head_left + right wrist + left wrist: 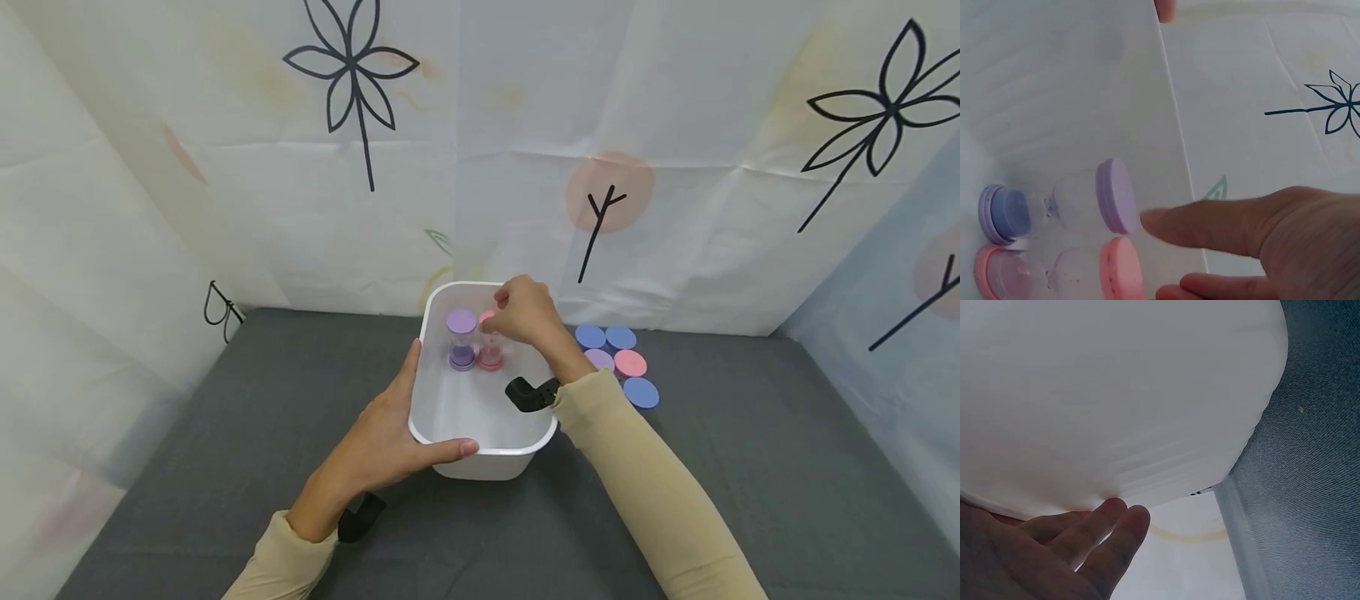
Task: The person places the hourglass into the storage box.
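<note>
My left hand (382, 442) is spread around the near left corner of a white plastic bin (483, 467). Its thumb lies along the near rim, and its fingers (1107, 525) touch the outer wall. Inside the bin, towards the far end, a purple sand timer (461, 322) and a pink sand timer (491, 354) stand upright side by side. Over the pink timer is my right hand (528, 312), partly covering its top in the head view. In the right wrist view the thumb (1191, 225) points towards the caps, with nothing between thumb and fingers.
Several more timers stand close together right of the bin, with blue caps (641, 392), a purple cap (599, 359) and a pink cap (630, 363). A dark grey cloth (750, 467) covers the table. Behind it hangs a patterned curtain (510, 208).
</note>
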`<state>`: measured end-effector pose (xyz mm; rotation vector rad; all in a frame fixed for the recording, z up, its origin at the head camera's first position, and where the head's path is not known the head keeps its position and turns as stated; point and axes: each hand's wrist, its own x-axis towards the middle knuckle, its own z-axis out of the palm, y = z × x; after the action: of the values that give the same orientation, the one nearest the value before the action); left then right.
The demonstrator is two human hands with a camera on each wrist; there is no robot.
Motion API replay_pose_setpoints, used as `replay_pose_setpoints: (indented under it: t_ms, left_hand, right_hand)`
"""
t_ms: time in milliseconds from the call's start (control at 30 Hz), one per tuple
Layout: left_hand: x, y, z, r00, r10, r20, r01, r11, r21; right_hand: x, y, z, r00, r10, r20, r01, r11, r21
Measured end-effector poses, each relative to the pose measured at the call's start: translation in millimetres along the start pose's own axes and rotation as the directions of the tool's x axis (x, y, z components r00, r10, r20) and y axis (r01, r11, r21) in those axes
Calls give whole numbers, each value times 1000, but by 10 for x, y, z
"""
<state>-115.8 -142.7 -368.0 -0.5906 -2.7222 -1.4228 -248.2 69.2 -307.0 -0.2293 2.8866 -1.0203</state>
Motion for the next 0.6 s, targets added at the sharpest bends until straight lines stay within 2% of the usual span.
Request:
replay_pose_setpoints:
  t_ms: [367, 467, 600]
  left_hand:
    - [-8, 0, -4, 1000, 1, -5, -1, 1000, 8]
    - [-7, 0, -6, 1000, -3, 0, 3, 1000, 8]
    - [0, -5, -8, 1000, -6, 2, 6, 1000, 7]
  right_hand:
    - [-173, -21, -223, 999, -34, -30, 39, 986, 165]
    - [-269, -1, -300, 997, -64, -35, 70, 967, 245]
    - [-433, 60, -397, 989, -136, -59, 148, 923, 356]
